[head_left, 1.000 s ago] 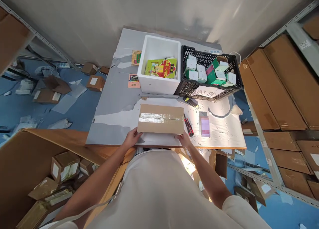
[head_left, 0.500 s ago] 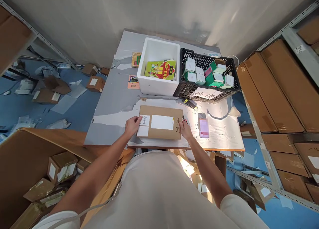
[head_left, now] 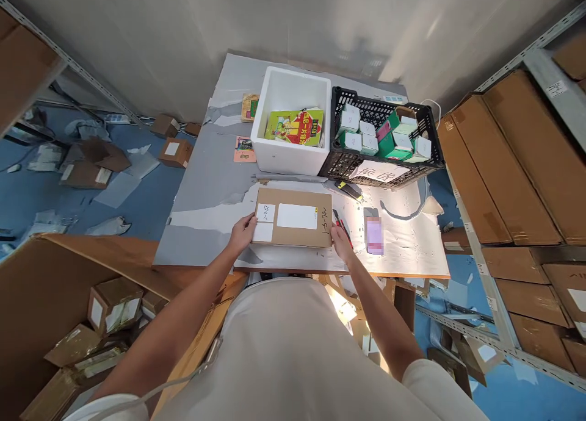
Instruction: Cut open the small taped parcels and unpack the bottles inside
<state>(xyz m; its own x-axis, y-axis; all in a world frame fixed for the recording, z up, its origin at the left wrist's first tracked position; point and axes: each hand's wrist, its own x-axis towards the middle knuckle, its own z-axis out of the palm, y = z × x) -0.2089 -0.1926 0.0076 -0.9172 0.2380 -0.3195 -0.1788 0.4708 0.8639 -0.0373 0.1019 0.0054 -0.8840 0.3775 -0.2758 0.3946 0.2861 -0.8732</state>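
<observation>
A flat brown cardboard box [head_left: 297, 235] with white labels and handwritten marks is held between my two hands at the front of the table. My left hand [head_left: 242, 233] grips its left edge, thumb near the top. On the opposite side, my right hand [head_left: 341, 241] grips the lower right corner. A red and black pen-like tool [head_left: 342, 224] lies just beyond my right fingers. Farther right rests a phone [head_left: 374, 233] with a lit screen. A black and yellow cutter [head_left: 348, 190] lies behind the box, to its right.
Behind the box stand a white foam bin [head_left: 290, 158] holding colourful booklets and a black crate [head_left: 341, 161] of small cartons. Two booklets lie left of the bin, one a pink booklet [head_left: 245, 151]. A large open carton [head_left: 41, 299] with parcels is at lower left; shelves of boxes [head_left: 508, 171] stand right.
The box has shifted slightly away from me and to the left, with both hands still on it. More of the red and black tool now shows beside it.
</observation>
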